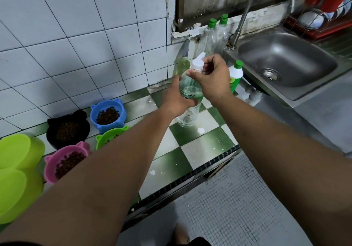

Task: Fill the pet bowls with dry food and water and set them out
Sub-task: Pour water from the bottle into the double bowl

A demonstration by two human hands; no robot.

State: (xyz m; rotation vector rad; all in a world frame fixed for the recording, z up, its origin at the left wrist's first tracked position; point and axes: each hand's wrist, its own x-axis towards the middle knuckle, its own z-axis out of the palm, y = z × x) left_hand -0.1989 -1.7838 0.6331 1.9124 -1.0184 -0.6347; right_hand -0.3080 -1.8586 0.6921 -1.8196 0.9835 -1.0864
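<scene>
Head view. Nearest, well left of the water bottle [188, 116]: pink bowl [67, 162] with kibble, then black bowl [68, 129] and blue bowl [107, 113], also holding kibble. Green bowl [110, 137] lies closer to the bottle, partly behind my forearm. Bottle upright over the checkered counter [200, 143], part full. My left hand [177, 99] wraps its body, fingers curled round. My right hand [211, 76] pinches the white cap [197, 66], thumb against fingertips. Beyond the bottle, rightward: steel sink [304, 59].
</scene>
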